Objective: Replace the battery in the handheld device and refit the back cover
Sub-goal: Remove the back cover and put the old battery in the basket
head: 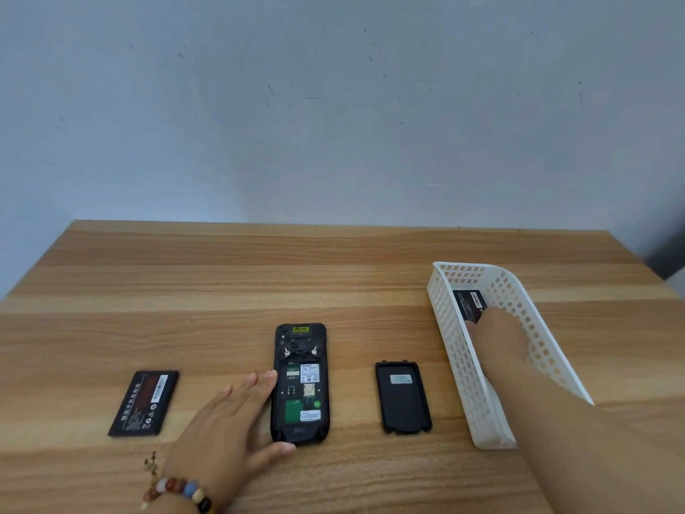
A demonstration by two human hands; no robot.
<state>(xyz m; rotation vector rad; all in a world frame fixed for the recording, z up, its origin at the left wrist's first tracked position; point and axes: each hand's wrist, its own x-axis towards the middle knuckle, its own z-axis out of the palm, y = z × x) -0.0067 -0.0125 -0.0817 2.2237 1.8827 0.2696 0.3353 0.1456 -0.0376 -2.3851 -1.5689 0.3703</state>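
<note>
The black handheld device (301,383) lies face down mid-table, its battery bay bare with labels showing. My left hand (230,417) rests flat beside it, fingers and thumb touching its left edge and lower corner. One black battery (144,403) lies on the table to the left. The black back cover (403,396) lies inside-up to the right of the device. My right hand (498,335) reaches into the white basket (450,335), its fingers on a second black battery (470,303); whether they grip it is hidden.
The wooden table (333,276) ends at a pale wall behind. The perforated white basket stands at the right, angled towards the far edge. A beaded bracelet (178,489) is on my left wrist.
</note>
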